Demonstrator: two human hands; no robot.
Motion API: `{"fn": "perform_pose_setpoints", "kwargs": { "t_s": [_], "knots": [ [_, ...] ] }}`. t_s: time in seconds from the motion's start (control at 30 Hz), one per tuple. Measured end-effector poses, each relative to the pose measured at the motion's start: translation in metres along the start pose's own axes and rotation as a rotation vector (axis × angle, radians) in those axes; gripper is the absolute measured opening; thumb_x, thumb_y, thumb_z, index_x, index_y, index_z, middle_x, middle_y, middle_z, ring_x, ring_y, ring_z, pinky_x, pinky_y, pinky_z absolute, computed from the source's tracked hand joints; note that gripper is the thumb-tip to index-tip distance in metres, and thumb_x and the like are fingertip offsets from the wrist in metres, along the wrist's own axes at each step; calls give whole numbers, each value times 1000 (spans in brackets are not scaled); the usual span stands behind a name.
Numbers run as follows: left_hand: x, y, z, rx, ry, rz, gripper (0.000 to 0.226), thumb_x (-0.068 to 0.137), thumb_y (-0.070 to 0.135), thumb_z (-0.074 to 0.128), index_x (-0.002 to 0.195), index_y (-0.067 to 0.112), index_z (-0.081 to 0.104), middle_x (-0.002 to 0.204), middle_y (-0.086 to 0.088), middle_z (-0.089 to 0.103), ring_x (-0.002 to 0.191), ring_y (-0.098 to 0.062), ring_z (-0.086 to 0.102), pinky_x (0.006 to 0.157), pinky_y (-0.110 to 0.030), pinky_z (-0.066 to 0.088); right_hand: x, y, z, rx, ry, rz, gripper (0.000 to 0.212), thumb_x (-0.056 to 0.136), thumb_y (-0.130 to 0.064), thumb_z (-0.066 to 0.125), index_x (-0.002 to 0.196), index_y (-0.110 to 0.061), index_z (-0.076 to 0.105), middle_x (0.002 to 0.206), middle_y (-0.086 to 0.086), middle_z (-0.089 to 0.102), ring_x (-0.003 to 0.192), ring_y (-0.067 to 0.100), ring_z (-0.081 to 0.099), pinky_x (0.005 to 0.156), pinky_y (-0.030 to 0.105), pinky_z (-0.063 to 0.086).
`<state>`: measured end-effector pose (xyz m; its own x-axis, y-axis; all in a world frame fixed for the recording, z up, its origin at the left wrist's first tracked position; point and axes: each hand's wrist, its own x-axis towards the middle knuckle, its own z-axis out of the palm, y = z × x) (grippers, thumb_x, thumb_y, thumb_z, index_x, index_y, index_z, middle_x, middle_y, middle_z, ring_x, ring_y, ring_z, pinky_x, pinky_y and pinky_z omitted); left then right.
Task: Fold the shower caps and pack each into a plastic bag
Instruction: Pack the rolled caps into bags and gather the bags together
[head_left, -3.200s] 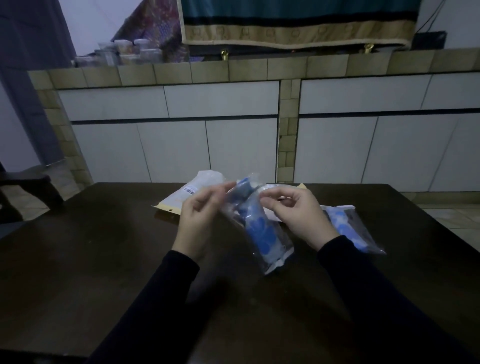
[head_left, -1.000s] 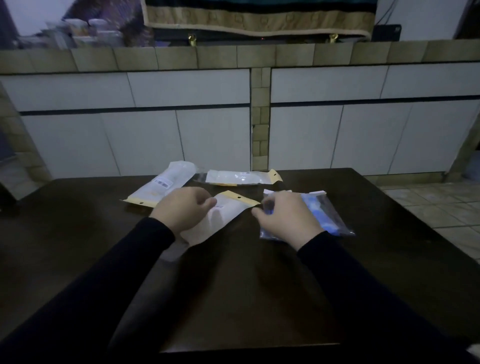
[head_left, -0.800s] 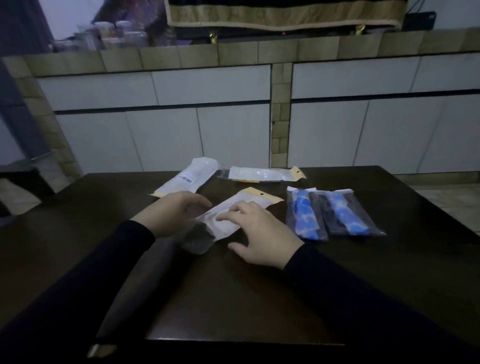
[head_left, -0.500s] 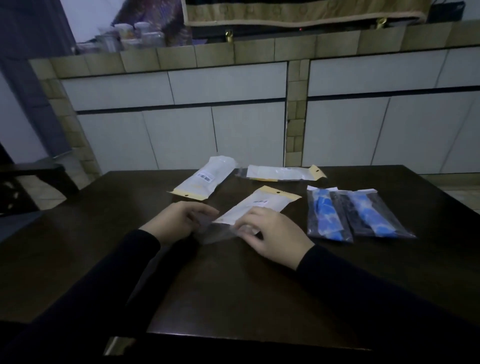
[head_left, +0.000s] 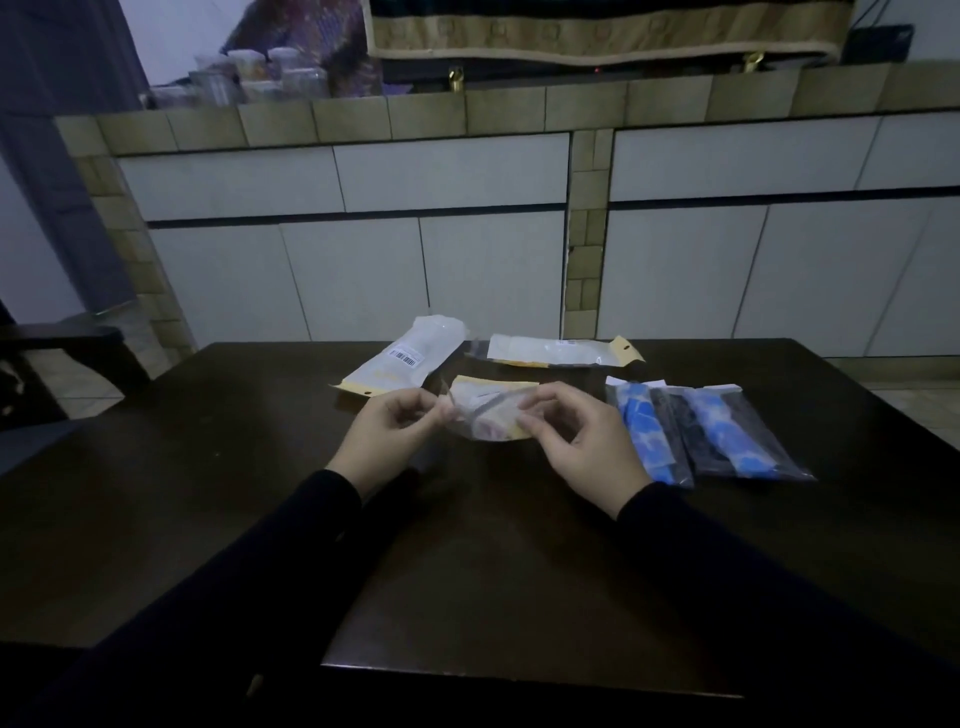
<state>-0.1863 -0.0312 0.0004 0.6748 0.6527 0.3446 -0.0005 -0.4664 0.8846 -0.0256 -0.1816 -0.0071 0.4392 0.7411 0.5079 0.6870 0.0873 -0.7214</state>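
- Clear plastic bag (head_left: 488, 415): held above dark table (head_left: 493, 561); L hand (head_left: 387, 434) pinches left edge, R hand (head_left: 582, 441) right edge.
- Risk: thin film slips from the pinches, mouth stays stuck.
- Packed blue caps (head_left: 701, 436): right of bag; R-hand elbow may knock them.

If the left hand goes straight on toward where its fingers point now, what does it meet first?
Probably the right hand: the left hand points rightward across the clear bag both already pinch. Depth unclear.

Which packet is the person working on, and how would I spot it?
On the dark table, look between the left hand and right hand. The clear packet they pinch is lifted; the two white packets behind and two blue-filled bags on the right lie flat, untouched.
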Motion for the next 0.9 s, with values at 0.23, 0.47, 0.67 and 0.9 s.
{"fn": "perform_pose_setpoints", "kwargs": {
  "t_s": [0.23, 0.47, 0.67, 0.9],
  "knots": [
    [9, -14, 12, 122, 167, -364, 29, 84, 27, 59, 71, 1, 59, 61, -4, 53, 54, -14, 52, 55, -24, 41, 9, 11, 7, 100, -31, 456, 15, 91, -20, 61, 105, -26, 60, 89, -4, 66, 79, 9, 63, 71, 25, 53],
    [11, -8, 11, 256, 119, -413, 21, 83, 25, 61, 72, 8, 66, 66, -7, 57, 65, -18, 54, 63, -28, 45, 17, -1, 8, 119, -34, 444, 40, 95, -51, 46, 90, -17, 67, 83, 0, 67, 79, 10, 58, 74, 26, 45],
    [7, 0, 11, 240, 61, -356, 37, 89, 46, 62, 69, 14, 64, 64, 1, 61, 60, -9, 54, 59, -22, 41, 16, 1, 27, 10, -91, 398, 17, 87, -35, 67, 94, -20, 69, 97, -4, 66, 87, 6, 58, 69, 15, 42],
    [6, -2, 13, 469, 129, -340, 27, 88, 30, 61, 68, 11, 63, 66, 3, 60, 65, -10, 54, 56, -23, 38, 22, 1, 27, -92, -115, 479, 33, 82, -39, 73, 81, -6, 70, 70, -2, 60, 70, 7, 55, 57, 20, 38]
  ]
}}
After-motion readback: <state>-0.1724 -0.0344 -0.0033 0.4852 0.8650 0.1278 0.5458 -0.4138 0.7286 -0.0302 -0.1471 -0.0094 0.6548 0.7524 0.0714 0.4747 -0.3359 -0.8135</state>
